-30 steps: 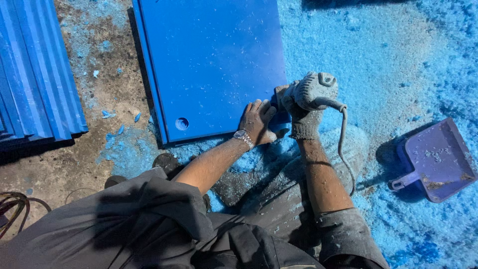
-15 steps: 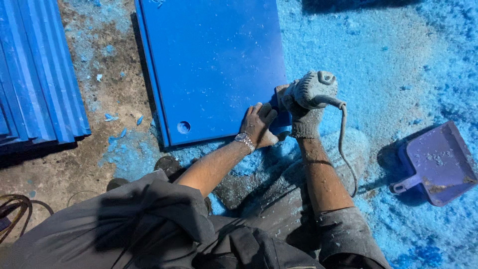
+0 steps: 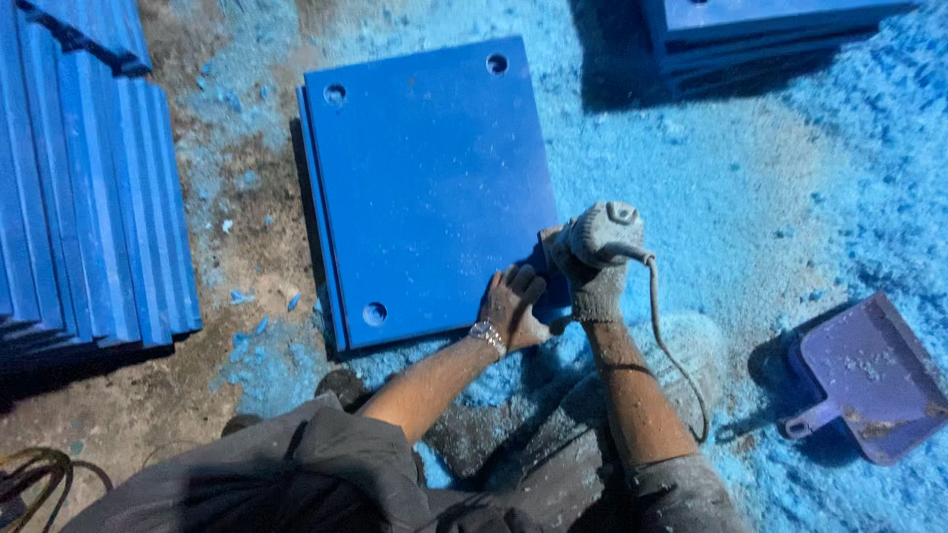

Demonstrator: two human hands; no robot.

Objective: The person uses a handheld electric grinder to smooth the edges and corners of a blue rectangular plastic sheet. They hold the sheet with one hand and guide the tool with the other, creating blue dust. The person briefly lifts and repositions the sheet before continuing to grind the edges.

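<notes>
A blue plastic panel [image 3: 425,178] with round holes near its corners lies flat on the ground on top of another one. My left hand [image 3: 513,308], bare with a metal bracelet at the wrist, presses flat on the panel's near right corner. My right hand [image 3: 592,281], in a dusty grey glove, grips a grey handheld power tool [image 3: 597,235] at the panel's right edge close to that corner. The tool's cord [image 3: 671,345] loops down beside my right forearm. The working end of the tool is hidden under the hands.
A stack of blue panels [image 3: 89,197] stands on edge at the left. More blue panels [image 3: 770,30] lie at the top right. A purple dustpan [image 3: 869,380] rests at the right. Blue shavings [image 3: 770,197] cover the ground. Yellow cable [image 3: 39,469] coils at the bottom left.
The view has tilted up, so the panel's far holes and the far stack show. My hands stay at the same corner with the tool.
</notes>
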